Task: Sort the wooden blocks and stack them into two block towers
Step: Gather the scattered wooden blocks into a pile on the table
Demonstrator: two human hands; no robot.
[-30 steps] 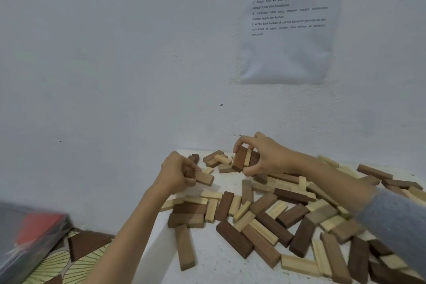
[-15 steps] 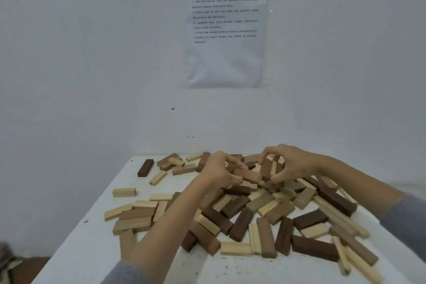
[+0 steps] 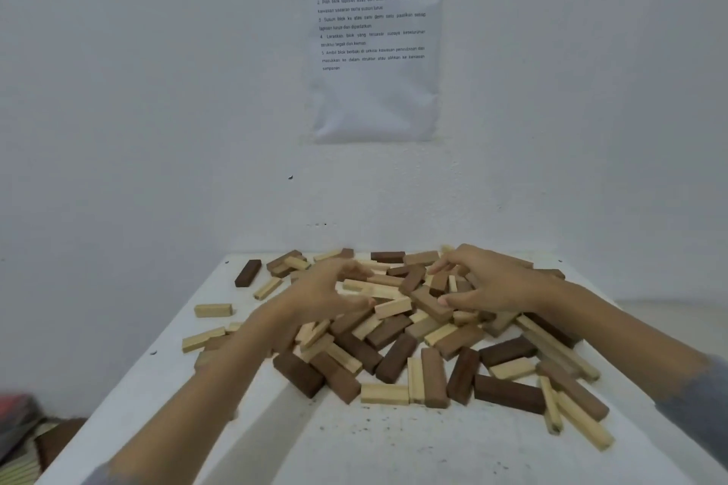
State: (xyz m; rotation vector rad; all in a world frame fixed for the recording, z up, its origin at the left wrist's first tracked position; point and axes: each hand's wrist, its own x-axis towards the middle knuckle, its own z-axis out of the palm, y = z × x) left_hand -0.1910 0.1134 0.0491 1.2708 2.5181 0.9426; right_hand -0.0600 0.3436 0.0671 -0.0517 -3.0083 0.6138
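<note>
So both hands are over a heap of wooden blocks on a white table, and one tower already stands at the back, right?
No tower stands yet: the head view shows all the wooden blocks lying loose on the white table. The left hand and right hand are indeed over the heap.

A person in a grey long-sleeved top, both forearms (image 3: 189,386) bare from wrist to near the elbow. The right sleeve (image 3: 695,409) shows as a broad fold of plain grey cloth at the right edge of view, the left sleeve (image 3: 103,476) as a thin strip of the same grey at the bottom edge. The left grip (image 3: 331,295) is blurred, the right grip (image 3: 488,283) sharp.
</note>
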